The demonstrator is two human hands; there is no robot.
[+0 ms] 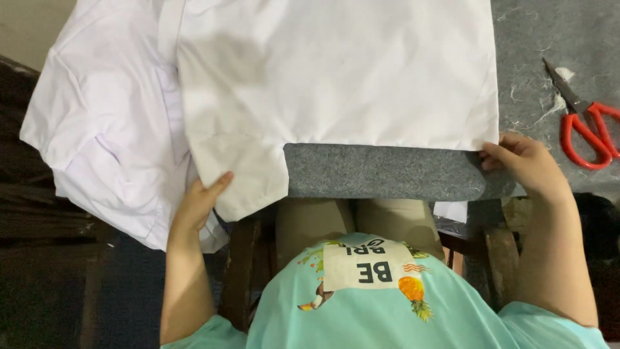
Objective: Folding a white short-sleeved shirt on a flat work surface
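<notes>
Across the upper frame: white cloth [336, 71], spread over a grey felt table [381, 171]. Left hand [197, 203], lower left, fingers grasping the cloth's hanging corner. Right hand [526, 161], centre right, fingers pinching the cloth's other corner. Red-handled scissors [584, 119], far right.

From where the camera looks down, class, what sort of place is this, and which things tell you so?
Probably a sewing or tailoring workspace. A white garment lies spread on a grey felt-covered table, held by the left hand and right hand, with red-handled scissors and thread scraps nearby.
</notes>
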